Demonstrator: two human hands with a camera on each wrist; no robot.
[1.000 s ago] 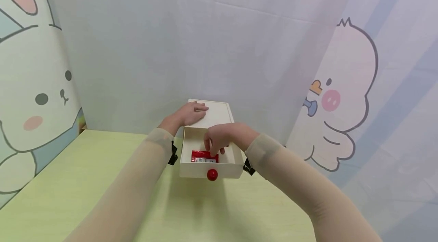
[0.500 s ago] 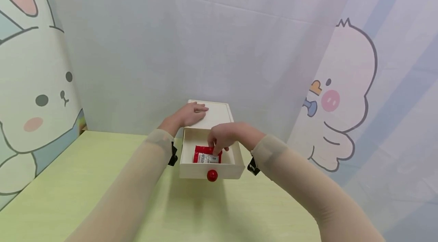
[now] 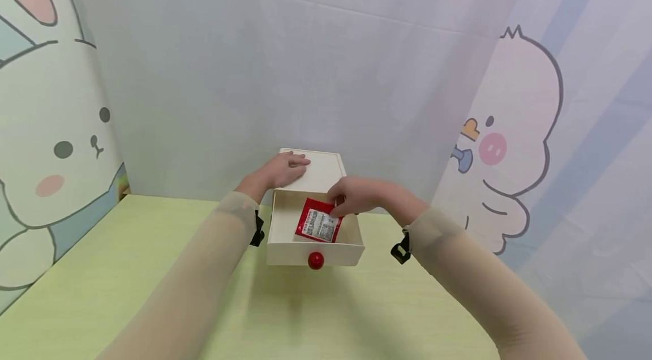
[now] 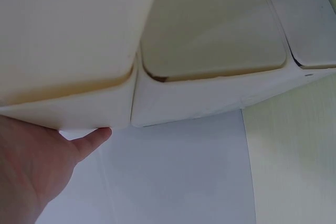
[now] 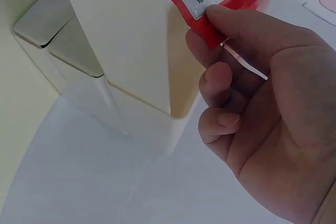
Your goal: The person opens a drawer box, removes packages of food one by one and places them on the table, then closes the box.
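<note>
My right hand pinches a red packet with a white printed label by one corner, between thumb and forefinger. In the head view the packet is tilted over the pulled-out drawer; the right wrist view shows the pinched red packet close up, the other fingers curled. My left hand rests flat on the top of the white drawer unit, its fingers straight. In the left wrist view only part of the left hand shows, at the unit's top edge.
A round red knob sits on the drawer's front. Below the open drawer, the wrist views show further drawer fronts. The unit stands on a pale green table, against a light curtain with cartoon animals at both sides.
My right hand has lifted the red packet from the drawer's floor and drawn it up and to the right, so its label now faces the head camera. The left hand has stayed put.
</note>
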